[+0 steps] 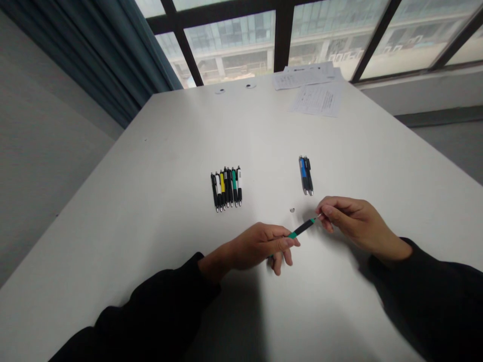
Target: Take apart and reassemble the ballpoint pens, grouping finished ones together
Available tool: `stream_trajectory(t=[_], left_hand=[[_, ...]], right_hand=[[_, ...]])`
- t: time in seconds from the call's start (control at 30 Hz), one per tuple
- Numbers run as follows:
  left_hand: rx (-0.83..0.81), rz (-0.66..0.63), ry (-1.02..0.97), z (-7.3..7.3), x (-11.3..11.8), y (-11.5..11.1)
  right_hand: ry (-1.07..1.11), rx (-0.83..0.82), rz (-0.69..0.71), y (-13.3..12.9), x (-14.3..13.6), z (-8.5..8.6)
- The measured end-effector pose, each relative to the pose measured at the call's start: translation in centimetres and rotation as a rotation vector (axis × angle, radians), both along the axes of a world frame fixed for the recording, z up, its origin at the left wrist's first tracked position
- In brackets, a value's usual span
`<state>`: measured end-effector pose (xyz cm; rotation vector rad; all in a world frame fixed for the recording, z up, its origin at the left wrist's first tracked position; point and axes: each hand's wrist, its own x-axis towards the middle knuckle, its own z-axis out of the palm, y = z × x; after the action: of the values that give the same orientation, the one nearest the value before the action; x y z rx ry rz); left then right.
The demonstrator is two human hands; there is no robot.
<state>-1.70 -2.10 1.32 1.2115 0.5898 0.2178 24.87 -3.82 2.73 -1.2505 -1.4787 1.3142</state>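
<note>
A big white table [158,166] fills the room in front of the window [234,45], and the person in dark sleeves leans over its near edge with both hands out. Far back by the glass lie a few printed sheets [317,95]. Nearer in, a row of pens [226,187] lies side by side to the left of centre, barrels in black, white, yellow and green; well apart on the right sits a smaller pair of pens [306,174], one blue, one dark, touching each other. Between that pair and the hands is a tiny part [292,209] on the tabletop, too small to tell what it is. Just above the table, the left hand [260,246] is curled around the rear of a green and black pen [302,230], thumb and fingers closed on the barrel. The right hand [354,221] pinches the pen's tip end between thumb and forefinger. It looks to me like the tip is being unscrewed or screwed back, though I cannot tell which. Whichever it is, the next move calls for a steady barrel and a fine twist at the tip.
</note>
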Motion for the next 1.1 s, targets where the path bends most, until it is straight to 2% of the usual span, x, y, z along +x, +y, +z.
stream_trajectory(t=[0.3, 0.47, 0.73, 1.1], left_hand=[[0.0, -0.002, -0.034, -0.2, -0.1, 0.0], [0.01, 0.004, -0.036, -0.2, 0.0, 0.0], [0.021, -0.011, -0.035, -0.4, 0.0, 0.0], [0.032, -0.009, -0.033, -0.5, 0.0, 0.0]], right_hand=[[0.27, -0.083, 0.054, -0.2, 0.4, -1.0], [0.242, -0.087, 0.063, -0.3, 0.5, -1.1], [0.135, -0.035, 0.074, -0.2, -0.3, -0.2], [0.273, -0.119, 0.045, -0.4, -0.2, -1.2]])
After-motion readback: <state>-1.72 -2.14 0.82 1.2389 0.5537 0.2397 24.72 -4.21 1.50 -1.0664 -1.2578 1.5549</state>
